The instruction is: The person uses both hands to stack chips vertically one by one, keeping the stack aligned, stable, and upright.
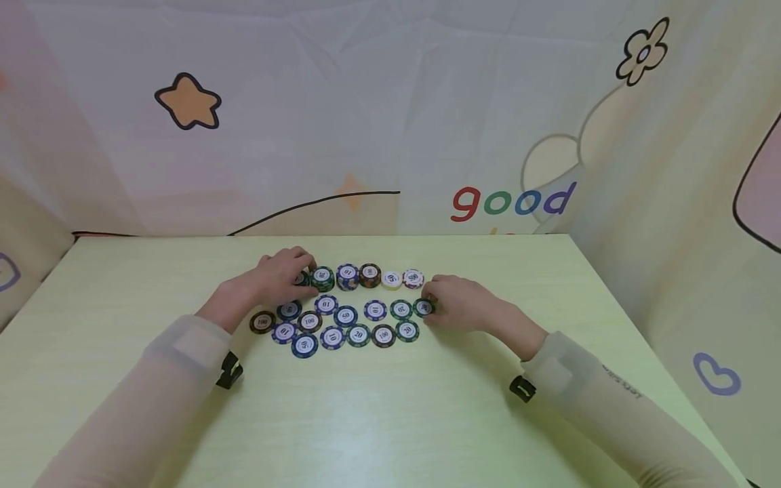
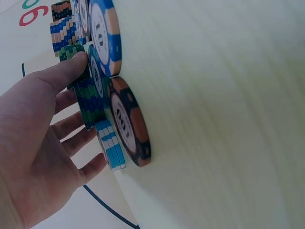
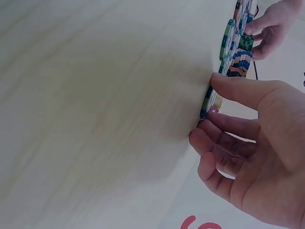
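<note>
My left hand [image 1: 283,276] is at the left end of a back row of poker chip stacks. Its thumb lies in front and its fingers behind, around a green poker chip stack [image 2: 90,102] and against the neighbouring green stack [image 1: 322,276]. A light-blue and white stack [image 2: 112,145] stands by its little finger. At the right end of the loose chips, my right hand [image 1: 460,303] pinches a dark green poker chip [image 1: 424,308] by its rim between thumb and index finger; its other fingers curl beside it, near the table. The chip's face is mostly hidden in the right wrist view.
Loose chips, such as a brown 100 chip [image 1: 262,322] and a blue chip [image 1: 304,345], lie flat in front of the stacks. The back row continues with blue [image 1: 348,276], brown [image 1: 369,274], yellow [image 1: 392,280] and white-red [image 1: 413,278] chips. A printed curtain [image 1: 342,122] hangs behind the table.
</note>
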Demonstrator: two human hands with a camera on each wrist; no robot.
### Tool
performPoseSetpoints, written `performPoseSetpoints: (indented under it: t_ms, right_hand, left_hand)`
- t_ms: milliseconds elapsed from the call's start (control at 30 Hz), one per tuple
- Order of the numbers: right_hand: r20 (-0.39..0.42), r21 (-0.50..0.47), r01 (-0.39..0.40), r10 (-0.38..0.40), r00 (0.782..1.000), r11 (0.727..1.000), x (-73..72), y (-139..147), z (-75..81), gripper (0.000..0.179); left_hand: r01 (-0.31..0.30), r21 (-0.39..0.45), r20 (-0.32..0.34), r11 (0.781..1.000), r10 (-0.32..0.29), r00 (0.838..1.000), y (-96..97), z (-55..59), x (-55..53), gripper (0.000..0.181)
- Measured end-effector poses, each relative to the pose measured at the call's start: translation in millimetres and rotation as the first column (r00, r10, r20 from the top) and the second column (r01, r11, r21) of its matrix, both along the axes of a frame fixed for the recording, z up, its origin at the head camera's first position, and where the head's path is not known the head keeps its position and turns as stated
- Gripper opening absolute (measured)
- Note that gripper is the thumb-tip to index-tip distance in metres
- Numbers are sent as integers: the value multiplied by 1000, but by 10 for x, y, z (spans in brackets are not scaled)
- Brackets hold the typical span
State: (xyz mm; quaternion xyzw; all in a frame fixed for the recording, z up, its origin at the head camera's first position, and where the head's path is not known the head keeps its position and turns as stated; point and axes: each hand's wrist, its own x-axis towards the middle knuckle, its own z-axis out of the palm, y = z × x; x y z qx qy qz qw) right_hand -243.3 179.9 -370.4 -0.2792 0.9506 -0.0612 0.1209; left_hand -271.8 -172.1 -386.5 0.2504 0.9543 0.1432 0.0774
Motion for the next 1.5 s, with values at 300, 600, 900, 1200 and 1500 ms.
performPoseSetpoints:
  t_ms: [300, 600, 900, 1200, 1500]
  right_hand:
    - [2, -19, 13, -13, 1000, 1000, 3, 9, 5, 36]
    - [11, -13, 7, -7, 1000, 1000, 9, -3, -6, 32]
    - [-14, -30, 10, -10, 1000, 1000, 31, -21, 2, 27]
    - [-33, -47, 70, -71, 997, 996, 60, -80, 28, 33]
    - [-68, -75, 39, -44, 997, 996, 72, -258, 92, 42]
  left_hand:
    - [0, 3, -17, 1000, 0, 1000, 16, 15, 7, 46]
    - [-8, 8, -12, 1000, 8, 1000, 18, 7, 26, 47]
    - [-13, 32, -9, 999, 13, 1000, 17, 11, 38, 47]
    - [-16, 37, 0, 999, 16, 1000, 6, -2, 61, 48]
    - [4, 52, -13, 999, -3, 1000, 17, 24, 79, 45]
